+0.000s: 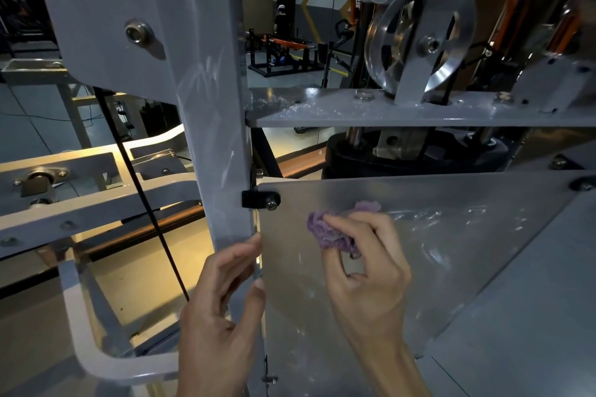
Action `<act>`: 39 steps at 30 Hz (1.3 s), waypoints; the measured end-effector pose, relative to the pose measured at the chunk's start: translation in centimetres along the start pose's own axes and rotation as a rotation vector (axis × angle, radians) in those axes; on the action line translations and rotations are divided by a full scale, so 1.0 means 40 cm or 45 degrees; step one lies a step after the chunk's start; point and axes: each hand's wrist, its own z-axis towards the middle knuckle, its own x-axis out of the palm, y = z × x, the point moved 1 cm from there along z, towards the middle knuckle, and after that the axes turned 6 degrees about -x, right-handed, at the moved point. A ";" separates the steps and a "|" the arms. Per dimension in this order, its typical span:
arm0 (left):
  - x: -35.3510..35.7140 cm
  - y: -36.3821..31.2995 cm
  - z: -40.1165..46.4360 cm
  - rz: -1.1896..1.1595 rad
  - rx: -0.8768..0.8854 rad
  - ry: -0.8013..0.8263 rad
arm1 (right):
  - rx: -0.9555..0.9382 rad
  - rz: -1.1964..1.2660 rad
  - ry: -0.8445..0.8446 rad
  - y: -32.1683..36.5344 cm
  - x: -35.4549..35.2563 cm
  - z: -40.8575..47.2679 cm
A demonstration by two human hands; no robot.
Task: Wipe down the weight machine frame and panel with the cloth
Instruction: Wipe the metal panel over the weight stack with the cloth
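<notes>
Right hand (361, 267): fingers curled round a bunched purple cloth (332, 229), pressing it to the upper left of the panel (451, 235). Panel: clear sheet, streaked with wet smears to the right of the cloth, fixed at its top left corner by a black bracket (258, 199) with a bolt. Left hand (222, 309): fingers loosely bent, holding nothing, fingertips and thumb touching the grey frame post (219, 138) at the panel's left edge. Post: upright, scuffed with pale marks. Crossbar (371, 109): grey, dusty, joins the post above the panel. Pulley (416, 39): metal wheel, stands on the crossbar. Cable (145, 196): black, runs slantwise left of the post.
</notes>
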 end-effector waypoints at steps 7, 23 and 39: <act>-0.001 0.008 -0.001 0.029 -0.008 0.003 | 0.089 -0.014 0.057 -0.022 -0.007 -0.059; 0.009 -0.002 -0.006 0.008 0.012 -0.020 | -0.006 -0.009 -0.023 -0.019 -0.024 -0.018; 0.029 0.015 -0.025 0.000 0.053 -0.063 | 0.029 -0.068 -0.033 -0.046 -0.056 -0.001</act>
